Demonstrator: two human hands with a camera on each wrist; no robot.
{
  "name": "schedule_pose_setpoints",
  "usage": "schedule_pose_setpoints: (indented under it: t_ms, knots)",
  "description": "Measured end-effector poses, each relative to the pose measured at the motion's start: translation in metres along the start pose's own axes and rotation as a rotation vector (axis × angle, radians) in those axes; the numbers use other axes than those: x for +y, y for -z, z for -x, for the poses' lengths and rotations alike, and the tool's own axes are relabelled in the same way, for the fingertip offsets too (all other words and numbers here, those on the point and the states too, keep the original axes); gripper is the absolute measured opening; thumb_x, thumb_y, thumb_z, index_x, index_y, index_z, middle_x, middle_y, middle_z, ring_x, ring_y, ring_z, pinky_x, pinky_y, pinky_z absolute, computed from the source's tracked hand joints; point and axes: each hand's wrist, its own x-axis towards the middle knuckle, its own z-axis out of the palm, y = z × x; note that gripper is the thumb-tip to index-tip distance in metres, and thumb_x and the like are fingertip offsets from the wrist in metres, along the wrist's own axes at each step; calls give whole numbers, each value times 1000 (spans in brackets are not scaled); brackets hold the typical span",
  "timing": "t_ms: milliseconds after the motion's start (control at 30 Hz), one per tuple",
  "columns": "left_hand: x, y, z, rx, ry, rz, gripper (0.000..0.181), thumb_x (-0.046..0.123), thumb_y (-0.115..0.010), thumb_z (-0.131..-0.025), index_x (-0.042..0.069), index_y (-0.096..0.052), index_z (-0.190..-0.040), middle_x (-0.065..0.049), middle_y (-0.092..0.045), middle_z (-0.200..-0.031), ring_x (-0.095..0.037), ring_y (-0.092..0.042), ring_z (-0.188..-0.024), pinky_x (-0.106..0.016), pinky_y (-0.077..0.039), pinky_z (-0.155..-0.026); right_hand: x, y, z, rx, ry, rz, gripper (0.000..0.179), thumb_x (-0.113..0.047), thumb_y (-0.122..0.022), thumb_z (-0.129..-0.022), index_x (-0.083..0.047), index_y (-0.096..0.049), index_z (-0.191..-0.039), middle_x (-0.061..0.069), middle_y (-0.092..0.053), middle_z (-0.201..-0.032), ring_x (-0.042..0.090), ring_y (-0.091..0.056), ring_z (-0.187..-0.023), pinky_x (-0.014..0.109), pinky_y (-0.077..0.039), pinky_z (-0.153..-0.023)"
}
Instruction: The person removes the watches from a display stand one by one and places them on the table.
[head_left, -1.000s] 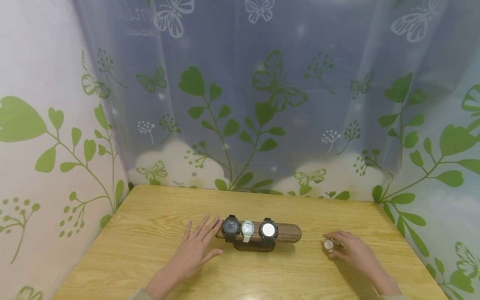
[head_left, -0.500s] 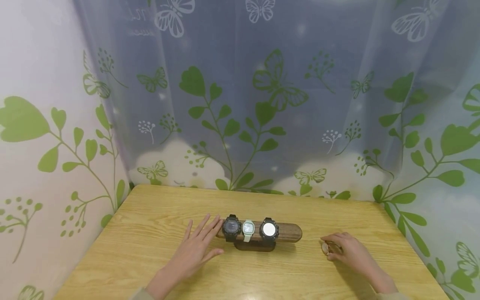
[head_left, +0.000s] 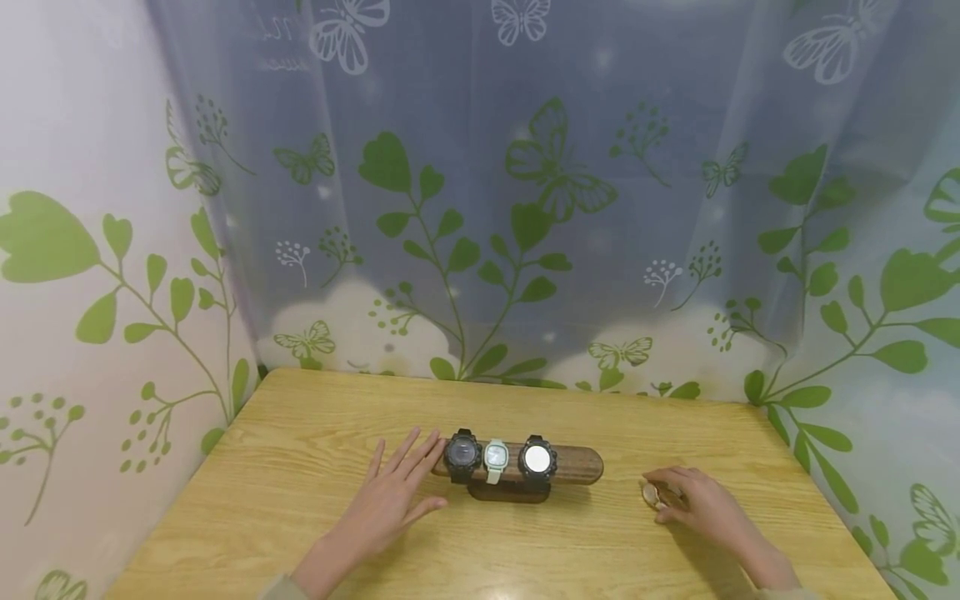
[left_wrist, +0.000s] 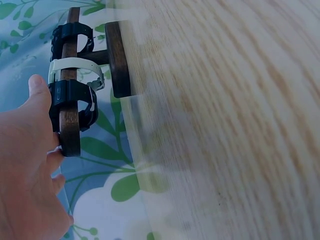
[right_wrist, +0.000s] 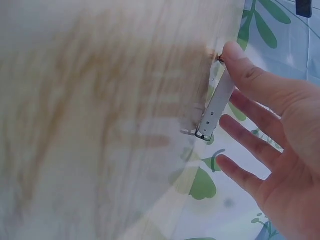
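Observation:
My left hand (head_left: 386,504) has its fingers extended, with the fingertips touching the left end of a wooden watch stand (head_left: 581,465). Strapped round the stand's bar are a black watch (head_left: 463,454) at the left, a pale green watch (head_left: 496,457) beside it and a black watch with a bright white dial (head_left: 537,458). Off to the right, my right hand (head_left: 701,504) pinches a small wristwatch (head_left: 651,495) by its case between thumb and fingers, low over the table. In the right wrist view its white strap (right_wrist: 216,107) hangs past the thumb, buckle end down; the dial is hidden there.
A light wood-grain table (head_left: 315,433) carries the stand. Behind and on both sides hang curtains (head_left: 480,250) printed with green leaves and butterflies. The right end of the stand's bar bears no watch, and a stretch of table separates it from my right hand.
My right hand has shifted slightly left and turned the small wristwatch, so its dial now tilts more sideways. My left hand and the stand have stayed in place.

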Motion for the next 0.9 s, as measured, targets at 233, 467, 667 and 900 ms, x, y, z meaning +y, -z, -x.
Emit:
schedule_pose_setpoints:
  t_ms: [233, 467, 667, 900]
  knots:
    - [0, -2, 0, -7, 11, 6, 78, 62, -43, -100, 18, -25, -161, 1, -20, -167, -29, -15, -155, -68, -10, -120, -6, 6, -2, 35, -95, -80, 45, -24, -82, -84, -10, -71, -125, 10, -73, -119, 37, -68, -103, 58, -57, -84]
    - [-1, -4, 1, 18, 0, 10, 78, 64, -41, -100, 17, -27, -161, 0, -23, -166, -30, -18, -154, -69, -12, -119, -14, 2, -7, 182, -56, -58, 43, -13, -78, -88, -8, -67, -130, 15, -70, -124, 41, -66, -109, 60, -56, -85]
    - [-1, -3, 1, 9, 3, 6, 78, 64, -41, -100, 18, -25, -161, 1, -22, -167, -29, -16, -155, -68, -11, -120, -24, -2, -17, 293, 18, -67, 55, -6, -81, -84, -5, -62, -135, 16, -65, -133, 39, -63, -114, 61, -55, -88]
    - [-1, -2, 0, -12, 13, 10, 78, 59, -49, -99, 18, -26, -161, 0, -22, -167, -29, -15, -155, -67, -10, -120, -40, -5, -37, 304, 81, -112, 70, -7, -82, -82, -10, -54, -146, 18, -58, -142, 38, -57, -123, 63, -48, -97]
